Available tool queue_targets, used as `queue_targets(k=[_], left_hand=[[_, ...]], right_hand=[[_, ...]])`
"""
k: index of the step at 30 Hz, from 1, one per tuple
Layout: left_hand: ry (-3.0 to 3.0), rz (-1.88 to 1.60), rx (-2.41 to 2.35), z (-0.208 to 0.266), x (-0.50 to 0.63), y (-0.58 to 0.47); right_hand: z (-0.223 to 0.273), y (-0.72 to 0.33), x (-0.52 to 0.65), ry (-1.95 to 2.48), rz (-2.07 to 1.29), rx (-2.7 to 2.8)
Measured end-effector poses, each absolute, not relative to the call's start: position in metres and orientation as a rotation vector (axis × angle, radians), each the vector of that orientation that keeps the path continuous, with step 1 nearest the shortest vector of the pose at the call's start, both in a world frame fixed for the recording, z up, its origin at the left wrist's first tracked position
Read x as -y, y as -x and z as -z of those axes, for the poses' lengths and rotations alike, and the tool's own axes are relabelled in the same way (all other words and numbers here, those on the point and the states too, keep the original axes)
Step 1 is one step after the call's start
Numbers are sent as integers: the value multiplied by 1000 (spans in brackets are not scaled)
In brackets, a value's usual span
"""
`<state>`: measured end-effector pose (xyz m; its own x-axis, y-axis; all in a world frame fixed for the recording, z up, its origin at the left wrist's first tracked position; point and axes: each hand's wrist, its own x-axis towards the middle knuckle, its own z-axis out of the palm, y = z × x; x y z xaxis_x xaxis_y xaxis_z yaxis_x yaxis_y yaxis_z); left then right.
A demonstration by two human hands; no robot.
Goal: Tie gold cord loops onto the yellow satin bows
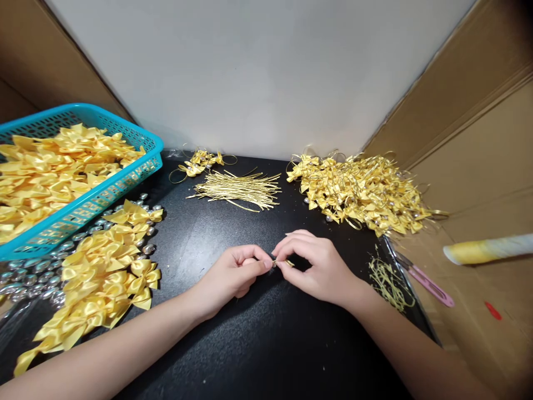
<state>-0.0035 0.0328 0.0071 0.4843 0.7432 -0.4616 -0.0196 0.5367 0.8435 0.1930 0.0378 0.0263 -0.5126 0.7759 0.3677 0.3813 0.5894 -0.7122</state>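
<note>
Above the middle of the black table, my left hand and my right hand meet fingertip to fingertip. Each pinches a short gold cord between thumb and forefinger. Most of the cord is hidden by my fingers, so its full shape cannot be made out. Beyond my hands lies a bundle of cut gold cords. Left of my left hand spreads a heap of yellow ribbon bows, with shiny silver beads beside and under them.
A blue basket of bows stands at the left. Bows with cord loops and beads form a pile at the back right and a small cluster at the back. Cord scraps and a pink-handled tool lie at the right edge.
</note>
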Motion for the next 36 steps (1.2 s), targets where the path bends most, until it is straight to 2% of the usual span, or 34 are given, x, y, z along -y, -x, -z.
queue_targets(k=[5,18,24,28,30,36], left_hand=[[-911,-539,-971,-7,-32,3],[-1003,-502,-986,-11,-33,2],[-1248,-420,-915,-28,-41,11],[-1618,-590,-1171,-40,-42,17],[-1714,-665,-1122,-39,-38,15],[-1241,-588,-863,-16,-28,2]], right_hand=[[-24,-190,-37,893,-806,1983],[-26,-194,-39,926,-715,1957],[-30,-192,-34,934,-606,2020],[-35,-191,-35,862,-510,2057],[-35,-190,-35,833,-474,2068],[-29,-187,-33,848,-418,2106]])
